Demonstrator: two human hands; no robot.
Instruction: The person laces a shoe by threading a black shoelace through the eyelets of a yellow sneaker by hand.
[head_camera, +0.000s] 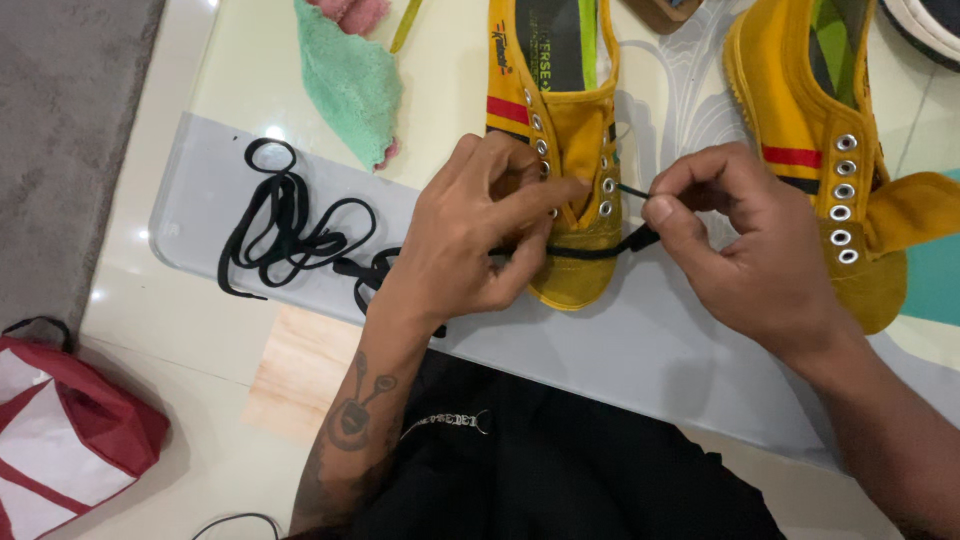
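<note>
- While the left hand clamps the toe end of the yellow shoe against the pale mat, the shoe is kept from sliding; thumb and fingers are closed around the upper at the lowest eyelets.
- The right hand is closed in a pinch on the tip of the black lace, held level with an eyelet on the shoe's side so the tip lines up with the hole.
- The lace already crosses the toe end of the eyelet rows as one flat bar; its slack lies in loose loops on the mat, beside the left hand.
- The shoe lies sole down in the middle of the mat. Its long axis runs toward the person, toe nearest the body, heel away.
- A second yellow shoe lies just beside the right hand, unlaced, pointing the same way.
- A green cloth lies apart, beyond the lace.
</note>
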